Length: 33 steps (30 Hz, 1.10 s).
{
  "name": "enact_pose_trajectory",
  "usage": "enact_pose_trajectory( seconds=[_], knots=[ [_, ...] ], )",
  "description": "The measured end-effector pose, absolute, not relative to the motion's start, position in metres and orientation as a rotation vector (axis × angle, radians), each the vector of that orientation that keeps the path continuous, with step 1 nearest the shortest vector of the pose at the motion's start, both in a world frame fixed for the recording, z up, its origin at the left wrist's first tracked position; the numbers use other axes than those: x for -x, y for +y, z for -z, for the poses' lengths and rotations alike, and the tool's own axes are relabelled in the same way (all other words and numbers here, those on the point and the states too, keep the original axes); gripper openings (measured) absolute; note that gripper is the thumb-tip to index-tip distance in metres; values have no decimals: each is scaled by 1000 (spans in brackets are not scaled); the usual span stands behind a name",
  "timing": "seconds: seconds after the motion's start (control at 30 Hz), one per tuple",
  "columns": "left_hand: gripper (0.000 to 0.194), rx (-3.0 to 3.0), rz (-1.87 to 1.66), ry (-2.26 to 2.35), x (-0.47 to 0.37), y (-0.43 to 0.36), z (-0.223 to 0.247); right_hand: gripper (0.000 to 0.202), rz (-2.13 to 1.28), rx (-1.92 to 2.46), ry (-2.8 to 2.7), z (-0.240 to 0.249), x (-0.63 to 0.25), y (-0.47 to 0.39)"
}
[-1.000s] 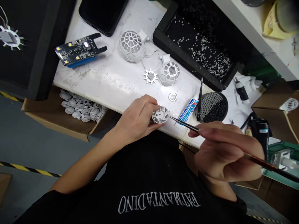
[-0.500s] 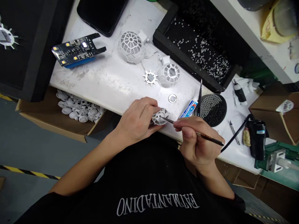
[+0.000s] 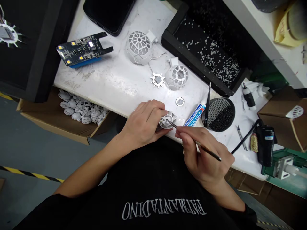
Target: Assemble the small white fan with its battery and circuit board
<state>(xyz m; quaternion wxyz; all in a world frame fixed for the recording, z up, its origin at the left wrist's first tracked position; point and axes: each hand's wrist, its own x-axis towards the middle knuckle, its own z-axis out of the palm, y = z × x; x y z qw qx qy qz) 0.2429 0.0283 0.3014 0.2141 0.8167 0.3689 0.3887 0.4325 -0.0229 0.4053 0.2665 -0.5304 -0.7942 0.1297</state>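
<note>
My left hand (image 3: 146, 123) is closed around a small white openwork ball shell (image 3: 171, 117) at the table's front edge, its opening facing up. My right hand (image 3: 206, 153) is closed like a pen grip on slim dark tweezers (image 3: 207, 151), seen side-on. Their tip reaches into the shell, by a small dark hole in its white inner part; whether they pinch anything there is too small to tell. Just beyond the shell lies a round silvery disc (image 3: 179, 101). A blue and white glue tube (image 3: 195, 114) lies close to my right hand.
Farther back are two white lattice balls (image 3: 139, 48) (image 3: 177, 77), a spoked white ring (image 3: 158, 79), a lit circuit board (image 3: 83, 49) and a phone (image 3: 107, 14). On the right are a dish of black bits (image 3: 222, 113), spare tweezers (image 3: 207, 103) and a black tray (image 3: 192, 60).
My right hand has turned and shifted slightly down, so the tweezers stand steeper over the shell. Their tip stays at its inside. My left hand keeps its hold; the whole view has shifted slightly.
</note>
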Motion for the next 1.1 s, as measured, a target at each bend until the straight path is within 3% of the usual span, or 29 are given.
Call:
enact_pose_trajectory(
  seconds=[0.43,0.67,0.83,0.93,1.0,1.1],
  knots=[
    [47,-2288,-1047,1040,-243,29,-301,21,-318,1406,-1793,-367,-435,-45],
    [43,-2300,-1007,1059,-243,28,-306,23,-248,1287,-1860,-348,-447,-55],
    [43,-2306,-991,1074,-244,28,-306,23,-336,1333,-1561,-359,-443,-45],
    [45,-2313,-974,1074,-243,28,-306,20,-159,1288,-1259,-373,-438,-28],
    [46,-2300,-963,1082,-243,28,-305,19,-43,1240,-1215,-380,-438,-21],
    [47,-2285,-974,1089,-241,28,-304,21,-134,1287,-1282,-382,-440,-21]
  ],
)
